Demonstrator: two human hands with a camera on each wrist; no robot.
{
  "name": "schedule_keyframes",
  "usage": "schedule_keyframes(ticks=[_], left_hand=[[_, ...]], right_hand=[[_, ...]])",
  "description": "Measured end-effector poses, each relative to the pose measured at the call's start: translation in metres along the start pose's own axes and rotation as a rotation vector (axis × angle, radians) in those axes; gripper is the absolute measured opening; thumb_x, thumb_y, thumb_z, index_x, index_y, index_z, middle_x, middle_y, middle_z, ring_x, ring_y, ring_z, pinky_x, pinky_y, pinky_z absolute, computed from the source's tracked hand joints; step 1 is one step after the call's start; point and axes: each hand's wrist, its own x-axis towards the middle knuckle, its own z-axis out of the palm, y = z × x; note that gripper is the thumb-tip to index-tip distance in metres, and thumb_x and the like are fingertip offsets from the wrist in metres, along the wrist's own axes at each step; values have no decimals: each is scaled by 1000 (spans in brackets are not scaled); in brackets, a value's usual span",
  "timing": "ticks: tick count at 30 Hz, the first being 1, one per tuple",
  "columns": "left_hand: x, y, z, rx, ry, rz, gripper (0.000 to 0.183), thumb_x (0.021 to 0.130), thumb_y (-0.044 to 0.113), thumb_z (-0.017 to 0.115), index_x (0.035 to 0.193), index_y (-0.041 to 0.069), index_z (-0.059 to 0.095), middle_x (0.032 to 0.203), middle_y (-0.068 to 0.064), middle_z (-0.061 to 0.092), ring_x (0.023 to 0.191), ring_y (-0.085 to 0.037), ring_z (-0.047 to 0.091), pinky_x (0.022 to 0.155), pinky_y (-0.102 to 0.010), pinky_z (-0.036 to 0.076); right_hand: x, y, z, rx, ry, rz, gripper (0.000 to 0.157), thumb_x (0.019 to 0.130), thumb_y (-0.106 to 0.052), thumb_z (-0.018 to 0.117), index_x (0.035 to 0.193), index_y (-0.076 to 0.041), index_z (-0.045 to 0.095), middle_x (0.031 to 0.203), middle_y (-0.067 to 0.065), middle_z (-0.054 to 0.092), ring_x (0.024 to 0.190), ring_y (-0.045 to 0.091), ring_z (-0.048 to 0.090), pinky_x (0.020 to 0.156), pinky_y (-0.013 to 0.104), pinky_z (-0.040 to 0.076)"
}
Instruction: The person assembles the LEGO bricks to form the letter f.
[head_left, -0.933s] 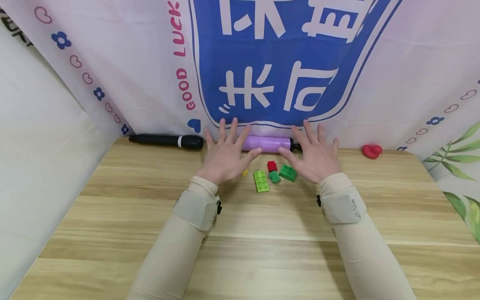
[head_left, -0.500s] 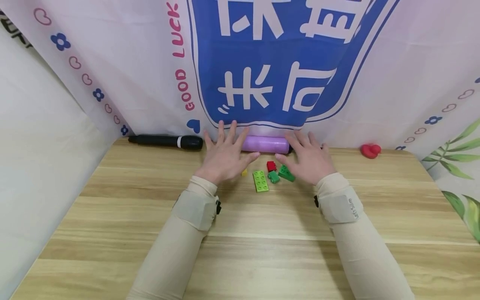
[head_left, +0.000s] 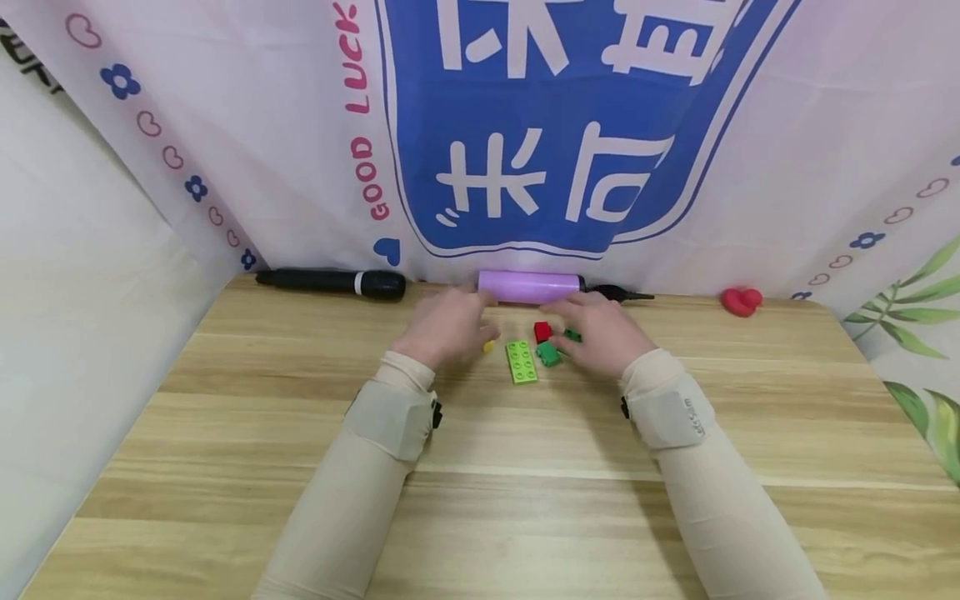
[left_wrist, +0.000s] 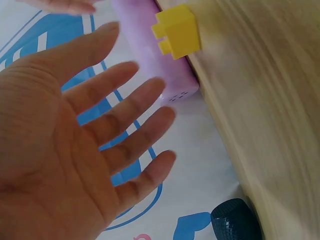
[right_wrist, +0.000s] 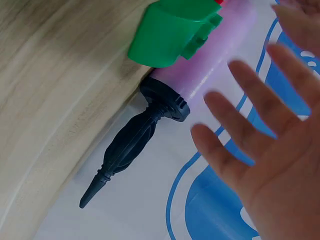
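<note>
My left hand (head_left: 447,327) hovers over the table with fingers loosely bent, beside a small yellow brick (left_wrist: 181,32); nothing is in its palm. My right hand (head_left: 602,332) holds nothing either, its fingers spread and slightly bent near a green brick (right_wrist: 165,37), which it partly covers in the head view. Between the hands lie a lime-green brick (head_left: 522,362), a red brick (head_left: 542,331) and a smaller green brick (head_left: 549,354). Just behind them, along the back edge, rests a purple hand pump (head_left: 528,287) with a black nozzle (right_wrist: 127,142).
A black microphone-like object (head_left: 330,282) lies along the back edge on the left. On the right sits a small red rounded object (head_left: 741,302). A printed cloth (head_left: 300,167) hangs behind the wooden table (head_left: 510,500).
Both hands have drawn back from the cloth and their fingers have bent from a flat spread. The right hand has shifted left, now covering more of the larger green brick and uncovering the pump's nozzle.
</note>
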Motion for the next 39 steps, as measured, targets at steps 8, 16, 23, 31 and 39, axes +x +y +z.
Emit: schedule_keyframes(ticks=[8,16,23,31,39], left_hand=[[2,-5,6,29,-114,20,41,99,28,75,138,16,69,136,-6,70,124,-28,65,104,-52,53],[2,-7,8,28,-127,77,39,98,22,74,136,15,70,127,-6,72,118,-25,66,99,-48,55],[3,-7,8,-11,-131,113,28,93,18,78,120,13,77,111,-3,74,105,-23,67,93,-44,55],[6,-5,10,-68,-165,159,20,88,15,81,108,12,79,104,-1,75,98,-20,66,95,-41,55],[7,-1,14,-74,-178,209,26,88,16,83,113,11,80,94,1,72,91,-19,64,92,-39,55]], right_hand=[[1,-7,3,-16,-73,-39,41,89,-17,86,129,-20,77,135,10,69,130,36,58,115,57,43],[6,-10,13,-101,-48,-80,31,88,-17,87,119,-17,81,123,8,72,118,32,62,112,54,45],[6,-13,14,-111,-47,-85,31,84,-14,89,113,-12,81,119,6,75,113,31,61,109,51,47],[4,-12,11,-58,-79,-66,36,87,-19,85,120,-9,76,118,9,73,107,29,62,101,48,51],[-1,-14,7,59,-40,-71,32,101,-22,73,126,-2,70,118,14,67,103,28,64,97,48,54]])
